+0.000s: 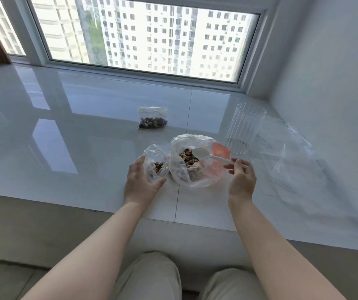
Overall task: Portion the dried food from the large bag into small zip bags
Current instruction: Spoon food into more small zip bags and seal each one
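Note:
A large clear bag point(195, 174) with dried food inside stands open on the white sill, a pink patch showing on its right side. My right hand point(242, 176) holds a white plastic spoon point(208, 155) by its handle, the bowl hovering over the large bag's mouth. Just left of it, my left hand point(141, 182) grips a small zip bag point(155, 161) upright and open, with a little dried food at its bottom. A second small zip bag point(152, 118), holding dried food, lies farther back toward the window.
A ribbed clear glass point(244, 128) stands right of the large bag. Flat clear plastic bags point(290, 154) lie beyond it by the right wall. The sill's front edge point(173, 221) runs just above my knees. The window frame bounds the back.

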